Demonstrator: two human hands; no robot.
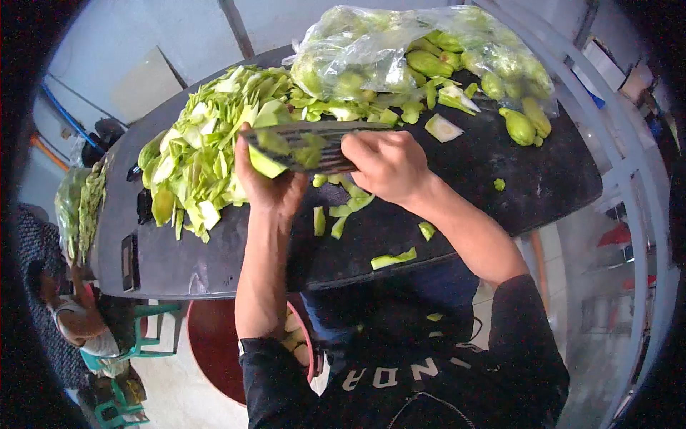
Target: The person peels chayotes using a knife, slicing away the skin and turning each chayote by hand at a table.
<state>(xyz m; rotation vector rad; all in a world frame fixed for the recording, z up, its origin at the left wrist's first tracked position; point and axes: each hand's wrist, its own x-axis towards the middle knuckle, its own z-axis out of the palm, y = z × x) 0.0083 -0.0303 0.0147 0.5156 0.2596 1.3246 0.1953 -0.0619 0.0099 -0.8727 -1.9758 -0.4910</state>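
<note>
My right hand [389, 161] grips the handle end of a broad-bladed knife [325, 148], held above the dark table. The wide blade lies across the front of my left hand [268, 187], which is closed around a green chayote piece [266, 163]. Part of that piece is hidden behind the blade. Just beyond my left hand rises a big heap of chayote slices [207, 136]. Below the knife, several peel strips [350, 207] are scattered on the tabletop.
A clear plastic bag [350, 50] of whole chayotes stands at the back of the dark table [529, 186]. Two chayotes [519, 127] lie at its right. A grey metal rail [629, 186] curves along the right. Below the front edge is a red tub [214, 350]. Another person sits at lower left.
</note>
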